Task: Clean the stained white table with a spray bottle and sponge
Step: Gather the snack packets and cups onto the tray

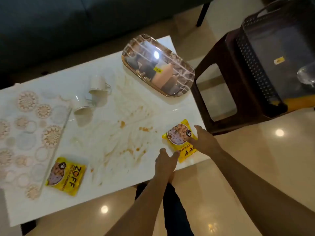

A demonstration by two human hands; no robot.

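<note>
Stained white marble-look surface (105, 126) fills the centre, orange smears streaking it from twelve down to six o'clock. Both hands go for the yellow snack packet (179, 138) at four o'clock, likely clearing it before wiping: right hand (202, 142) with fingers spread upon it, left hand (166, 160) spread just beside. Two white cups (92, 97) lie tipped, seemingly empty; the mirrored oval tray (158, 65) carries nothing. Neither spray bottle nor sponge shows.

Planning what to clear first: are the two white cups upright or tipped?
Tipped. Both white cups lie on their sides on the table, rims facing the camera.
</note>
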